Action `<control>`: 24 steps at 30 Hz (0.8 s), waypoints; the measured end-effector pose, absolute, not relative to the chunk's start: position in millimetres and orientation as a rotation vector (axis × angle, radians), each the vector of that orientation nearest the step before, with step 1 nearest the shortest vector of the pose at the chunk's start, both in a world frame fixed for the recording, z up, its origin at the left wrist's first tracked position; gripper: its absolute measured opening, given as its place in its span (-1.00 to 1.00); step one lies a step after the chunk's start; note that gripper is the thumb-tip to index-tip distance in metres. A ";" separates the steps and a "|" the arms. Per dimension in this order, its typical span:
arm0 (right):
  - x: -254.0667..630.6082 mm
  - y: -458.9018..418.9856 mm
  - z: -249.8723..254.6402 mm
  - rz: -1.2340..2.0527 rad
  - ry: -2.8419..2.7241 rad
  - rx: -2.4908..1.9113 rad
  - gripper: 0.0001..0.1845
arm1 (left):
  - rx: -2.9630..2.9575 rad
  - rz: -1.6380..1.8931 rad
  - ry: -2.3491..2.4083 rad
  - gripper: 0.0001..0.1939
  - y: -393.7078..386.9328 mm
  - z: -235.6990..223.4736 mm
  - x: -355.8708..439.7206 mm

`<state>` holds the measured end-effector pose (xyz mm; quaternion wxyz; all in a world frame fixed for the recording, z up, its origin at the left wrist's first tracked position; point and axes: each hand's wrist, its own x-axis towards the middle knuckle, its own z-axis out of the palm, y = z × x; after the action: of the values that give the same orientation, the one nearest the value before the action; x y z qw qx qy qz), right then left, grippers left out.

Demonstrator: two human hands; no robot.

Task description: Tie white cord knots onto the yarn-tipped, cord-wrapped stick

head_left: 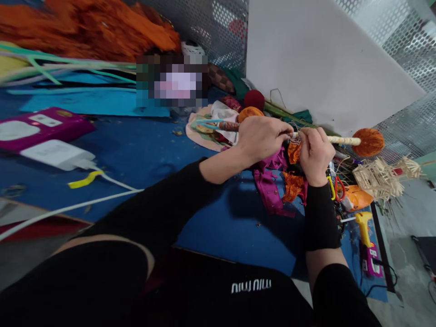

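Observation:
My left hand (260,136) is closed around a thin wrapped stick (342,140), held level above the blue mat (143,154). An orange yarn ball (370,141) caps the stick's right end. A brown wrapped section and pale blue strands (218,124) stick out left of my left hand. Just to the right, my right hand (315,154) pinches the same stick with fingers curled. Orange and magenta fabric scraps (277,184) lie under both hands.
A yellow glue gun (363,225) lies at the right by a bundle of small wooden sticks (379,177) and scissors handles (335,188). A magenta box (41,127) and white charger (57,154) sit left. Orange fabric (85,27) is piled behind. A white board (320,59) leans on perforated metal.

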<state>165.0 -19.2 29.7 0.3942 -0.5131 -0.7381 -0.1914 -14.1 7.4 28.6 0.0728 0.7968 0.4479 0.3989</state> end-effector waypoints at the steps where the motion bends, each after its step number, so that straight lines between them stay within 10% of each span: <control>1: 166.3 -17.7 29.4 -0.478 -1.874 -1.309 -0.64 | 2.453 1.168 1.337 -0.75 5.4 28.8 -13.4; 24: 195.1 -13.5 45.0 -0.139 -1.896 -1.485 -0.79 | 2.888 1.058 1.119 -0.64 9.3 21.0 -15.5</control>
<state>195.1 -13.5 45.0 0.3567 -0.5752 -0.7341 -0.0540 -15.5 9.3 21.0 -0.0655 0.8804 0.3413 0.3226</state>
